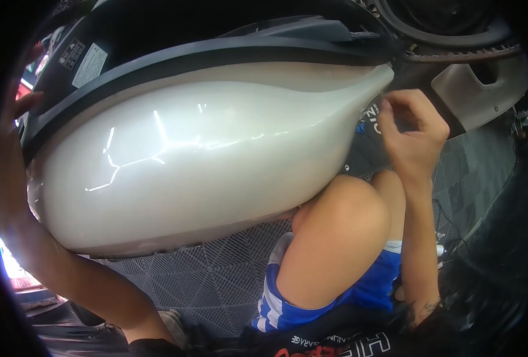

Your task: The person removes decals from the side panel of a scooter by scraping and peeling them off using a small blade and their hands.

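The glossy silver panel [204,143] sits in mid-view alongside a black trim strip [157,62], narrow tip pointing right. Just beside that tip, the right hand [418,122] curls thumb and forefinger toward each other; whether they pinch anything, I cannot tell. The left arm [91,276] reaches round the broad end, perhaps to steady it; the left hand [25,106] is too dark to read. A bent knee [347,208] is close by the lower edge, possibly as a prop, above grey floor [216,279].
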The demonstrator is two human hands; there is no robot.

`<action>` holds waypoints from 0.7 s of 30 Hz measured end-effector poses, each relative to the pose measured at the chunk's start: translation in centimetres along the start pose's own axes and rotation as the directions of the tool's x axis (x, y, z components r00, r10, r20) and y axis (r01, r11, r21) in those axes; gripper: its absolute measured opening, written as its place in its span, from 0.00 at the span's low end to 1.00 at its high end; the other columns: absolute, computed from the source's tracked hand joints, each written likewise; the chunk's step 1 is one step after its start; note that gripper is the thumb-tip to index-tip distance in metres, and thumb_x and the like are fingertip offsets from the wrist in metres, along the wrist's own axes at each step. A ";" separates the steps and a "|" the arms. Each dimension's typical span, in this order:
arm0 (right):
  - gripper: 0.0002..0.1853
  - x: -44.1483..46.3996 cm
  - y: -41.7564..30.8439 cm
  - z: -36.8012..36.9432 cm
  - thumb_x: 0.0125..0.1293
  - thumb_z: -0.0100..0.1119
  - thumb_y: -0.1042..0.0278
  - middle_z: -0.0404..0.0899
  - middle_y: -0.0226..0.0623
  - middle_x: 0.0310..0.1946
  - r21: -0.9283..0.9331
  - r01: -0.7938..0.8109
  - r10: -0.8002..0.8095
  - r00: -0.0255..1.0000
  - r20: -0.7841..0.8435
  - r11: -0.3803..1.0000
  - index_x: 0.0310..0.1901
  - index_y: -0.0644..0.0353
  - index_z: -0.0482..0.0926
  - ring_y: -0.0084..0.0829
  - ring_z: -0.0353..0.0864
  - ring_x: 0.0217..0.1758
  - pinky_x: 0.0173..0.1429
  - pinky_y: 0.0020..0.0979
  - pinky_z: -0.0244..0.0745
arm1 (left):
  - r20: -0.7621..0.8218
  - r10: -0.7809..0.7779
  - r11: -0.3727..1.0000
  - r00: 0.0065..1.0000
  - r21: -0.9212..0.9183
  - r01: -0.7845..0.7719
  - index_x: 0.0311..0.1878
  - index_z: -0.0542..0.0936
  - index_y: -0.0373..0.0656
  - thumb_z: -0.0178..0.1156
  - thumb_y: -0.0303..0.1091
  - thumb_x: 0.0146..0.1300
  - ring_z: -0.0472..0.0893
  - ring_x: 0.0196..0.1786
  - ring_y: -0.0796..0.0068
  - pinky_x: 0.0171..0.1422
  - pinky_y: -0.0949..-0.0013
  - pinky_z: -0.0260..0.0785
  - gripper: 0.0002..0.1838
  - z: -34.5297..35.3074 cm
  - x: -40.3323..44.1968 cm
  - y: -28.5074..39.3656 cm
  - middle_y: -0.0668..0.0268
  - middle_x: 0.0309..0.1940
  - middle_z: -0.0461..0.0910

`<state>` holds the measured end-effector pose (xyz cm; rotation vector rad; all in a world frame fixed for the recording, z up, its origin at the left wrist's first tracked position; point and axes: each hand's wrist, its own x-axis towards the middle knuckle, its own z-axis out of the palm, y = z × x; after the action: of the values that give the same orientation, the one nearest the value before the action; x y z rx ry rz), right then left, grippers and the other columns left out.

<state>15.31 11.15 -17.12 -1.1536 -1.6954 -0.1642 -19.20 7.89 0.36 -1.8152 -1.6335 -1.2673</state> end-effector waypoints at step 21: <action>0.04 0.9 -0.8 0.3 0.52 0.71 0.79 0.84 0.35 0.27 -0.126 0.012 -0.012 1.000 0.003 0.992 0.31 0.63 0.84 0.27 0.81 0.23 0.29 0.28 0.74 | 0.005 0.074 0.992 0.997 -0.107 -0.073 0.42 0.84 0.28 0.66 0.29 0.73 0.86 0.28 0.72 0.24 0.76 0.79 0.10 -0.3 -0.4 -0.1 0.51 0.33 0.88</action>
<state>14.48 11.42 -16.20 -1.2369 -1.7140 -0.2816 -19.40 7.39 0.15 -1.9288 -1.5149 -1.3384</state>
